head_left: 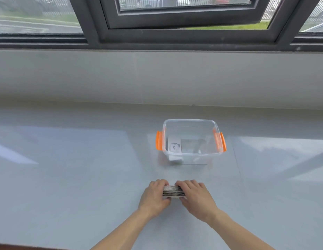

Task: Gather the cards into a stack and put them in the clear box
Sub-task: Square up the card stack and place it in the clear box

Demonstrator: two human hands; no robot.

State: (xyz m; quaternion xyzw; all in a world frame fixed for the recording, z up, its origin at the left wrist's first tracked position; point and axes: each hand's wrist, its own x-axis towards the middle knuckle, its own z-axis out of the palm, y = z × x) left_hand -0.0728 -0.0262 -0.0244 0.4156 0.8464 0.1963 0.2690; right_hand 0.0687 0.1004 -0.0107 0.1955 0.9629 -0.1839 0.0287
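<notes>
Fingers (pixel 161 183) of both hands squeeze card stack (pixel 174 191); clear box (pixel 190 121) beyond.

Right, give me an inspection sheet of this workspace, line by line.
Surface: pale grey glossy countertop, reflecting the window.
Job's things: card stack squared up on the counter between both hands; clear box with orange latches beyond it, lid off, a white label or card visible inside at its left.
Clutter: nothing seen.
Grippers: left hand and right hand press the stack's two ends.
Cables: nothing seen.
Surroundings: grey wall, dark-framed window partly open, greenery and fencing outside.
</notes>
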